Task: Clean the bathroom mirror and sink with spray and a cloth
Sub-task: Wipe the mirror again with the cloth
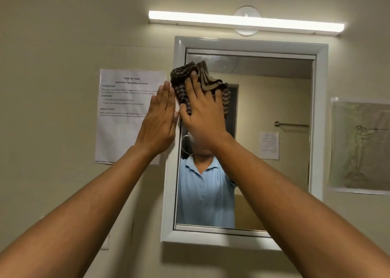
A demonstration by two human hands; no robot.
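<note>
A white-framed mirror [274,108] hangs on the beige wall. My right hand [202,113] presses a brown striped cloth [196,74] flat against the glass at its upper left corner. My left hand [160,121] lies flat with fingers together on the mirror's left frame and the wall beside it, holding nothing. The two hands touch at the thumbs. The sink and the spray bottle are out of view.
A printed task sheet [126,117] is taped to the wall left of the mirror, and a sketch on paper [360,146] hangs to its right. A lit tube light [247,23] runs above. The mirror reflects a person in a blue shirt and a towel rail.
</note>
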